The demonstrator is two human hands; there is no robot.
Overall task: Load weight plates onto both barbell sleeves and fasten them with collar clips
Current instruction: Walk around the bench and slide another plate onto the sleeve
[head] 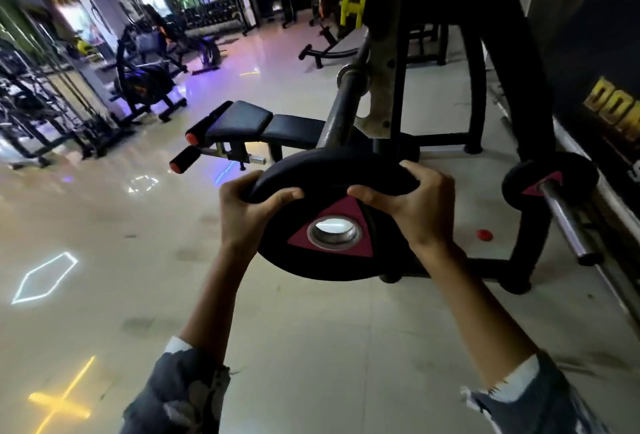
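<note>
I hold a black weight plate point(311, 260) with a pink triangle and a steel-ringed centre hole, tilted towards me at mid frame. My left hand point(254, 210) grips its upper left rim, my right hand point(412, 206) its upper right rim. The near barbell sleeve point(341, 114) slopes down from the rack and its end is hidden behind the plate. Whether the plate is on the sleeve, I cannot tell. At the right a second black plate point(550, 180) with a pink triangle sits on a chrome bar point(568, 222).
A black bench press rack point(491, 80) stands ahead, its padded bench point(252, 121) to the left with red-capped rollers. A small red object point(484, 234) lies on the tile floor inside the rack base. Other gym machines line the left side. A dark wall banner runs along the right.
</note>
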